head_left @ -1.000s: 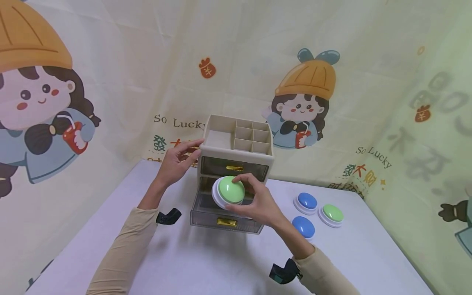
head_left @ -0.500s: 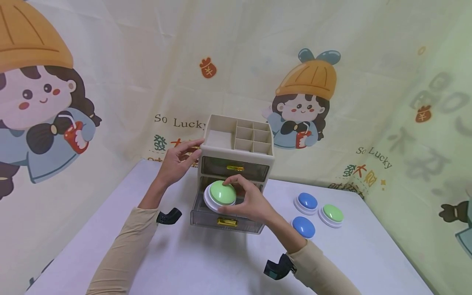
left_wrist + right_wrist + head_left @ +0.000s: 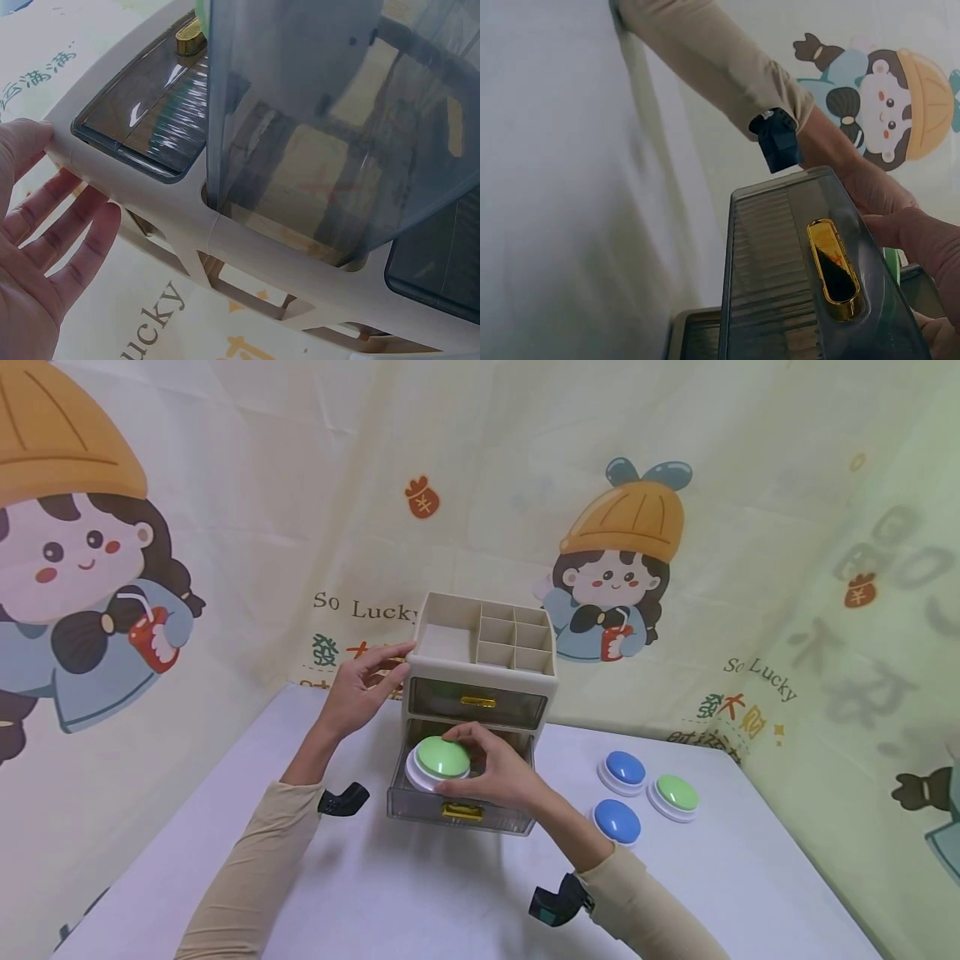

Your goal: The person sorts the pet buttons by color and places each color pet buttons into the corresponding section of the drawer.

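Observation:
A beige desktop organizer point(image 3: 483, 671) stands on the table with its lower smoky drawer point(image 3: 420, 805) pulled out. My right hand point(image 3: 501, 770) holds a green dome push button point(image 3: 442, 758) with a white base, pinching it between thumb and fingers inside that drawer. Whether the base rests on the drawer floor, I cannot tell. From the right wrist, the drawer front point(image 3: 769, 259) hides most of the button, and only a green sliver shows beside my thumb point(image 3: 900, 226). My left hand point(image 3: 362, 695) touches the organizer's upper left side; in the left wrist view its fingers point(image 3: 71, 262) are extended.
Right of the organizer lie two blue push buttons, one farther back point(image 3: 625, 768) and one nearer point(image 3: 617, 821), plus another green push button point(image 3: 677, 793). The upper drawer point(image 3: 442, 697) is closed. A patterned cloth point(image 3: 480, 460) hangs behind the white table point(image 3: 420, 893).
My right hand has lowered the green push button and carried it leftward, down into the pulled-out drawer. The left hand has stayed at the organizer's side.

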`<state>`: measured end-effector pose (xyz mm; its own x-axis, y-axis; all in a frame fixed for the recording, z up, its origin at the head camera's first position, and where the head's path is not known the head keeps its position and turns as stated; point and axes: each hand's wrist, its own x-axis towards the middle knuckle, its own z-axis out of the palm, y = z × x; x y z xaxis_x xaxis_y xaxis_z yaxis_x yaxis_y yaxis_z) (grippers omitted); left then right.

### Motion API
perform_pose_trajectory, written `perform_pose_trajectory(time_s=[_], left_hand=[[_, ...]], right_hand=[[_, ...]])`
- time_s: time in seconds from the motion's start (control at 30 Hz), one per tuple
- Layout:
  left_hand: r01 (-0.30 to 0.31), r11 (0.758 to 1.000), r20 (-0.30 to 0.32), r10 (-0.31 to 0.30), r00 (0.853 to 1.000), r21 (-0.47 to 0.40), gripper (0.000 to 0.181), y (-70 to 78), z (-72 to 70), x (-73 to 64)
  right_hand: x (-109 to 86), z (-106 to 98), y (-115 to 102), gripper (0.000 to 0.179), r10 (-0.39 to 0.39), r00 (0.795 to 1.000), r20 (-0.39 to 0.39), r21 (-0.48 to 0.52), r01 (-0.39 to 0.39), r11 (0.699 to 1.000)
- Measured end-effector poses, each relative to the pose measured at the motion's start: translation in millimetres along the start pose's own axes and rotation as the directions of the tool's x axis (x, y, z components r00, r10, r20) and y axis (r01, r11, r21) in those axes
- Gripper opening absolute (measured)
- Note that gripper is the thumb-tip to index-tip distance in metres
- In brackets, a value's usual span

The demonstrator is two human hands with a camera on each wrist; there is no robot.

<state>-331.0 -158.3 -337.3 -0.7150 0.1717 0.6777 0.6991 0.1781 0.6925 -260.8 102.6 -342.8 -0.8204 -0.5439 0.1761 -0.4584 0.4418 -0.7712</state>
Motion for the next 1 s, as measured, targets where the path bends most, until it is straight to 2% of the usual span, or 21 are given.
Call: perform_pose_trajectory(time_s=[0.23,0.5,0.73,1.0], left_hand=[[0.019,1.000,-0.003,-0.019,1.000,0.012,0.041,1.0,-0.1,0.4],[0.009,1.000,-0.005,-0.009,1.000,0.010,0.041,-0.3,0.5,-0.4],[0.014,1.000,-0.005,-0.014,1.000,0.001,0.041,0.0,0.6,-0.6],[0.016,1.000,-0.007,-0.016,1.000,0.017,0.041,0.6,0.6,-0.4]], right_hand=[[-0.7,-0.1,-2.4,0.064,0.040,0.998,0.045,0.068,-0.043,0.997],[-3.6,-0.3,-3.6,0.063,0.001,0.999,0.034,0.068,-0.003,0.998],[-9.0,0.0,-2.9,0.063,-0.078,0.995,-0.059,-0.062,0.075,0.995],[-14.4,-1.0,-3.3,0.065,-0.092,0.987,-0.129,-0.123,0.076,0.989]])
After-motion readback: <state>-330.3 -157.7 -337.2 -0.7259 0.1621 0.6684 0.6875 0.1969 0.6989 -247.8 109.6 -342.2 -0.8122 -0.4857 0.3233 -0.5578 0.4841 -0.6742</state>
